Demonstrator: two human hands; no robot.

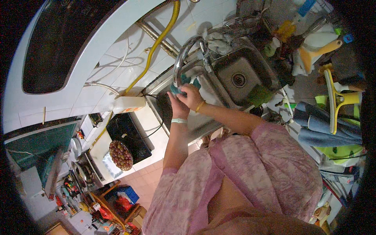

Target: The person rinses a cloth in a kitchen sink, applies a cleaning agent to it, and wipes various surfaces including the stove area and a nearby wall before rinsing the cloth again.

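Both of my hands meet over the left basin (202,117) of a stainless steel double sink, just below a chrome gooseneck faucet (178,63). My left hand (177,106), with a pale band at the wrist, is closed against a bunched teal cloth (176,89); some of its fingers are hidden. Wearing a yellow band, my right hand (192,96) grips the same cloth from the other side. Parts of the cloth show beyond the fingers, beneath the faucet's curve.
A green scouring pad (260,95) lies in the right basin (227,66). Left of the sink stand a white jug (129,105) and a black cooktop (132,138) with a bowl of grapes (121,155) at its edge. A yellow squeegee (332,100) and blue cloths (323,124) are at right.
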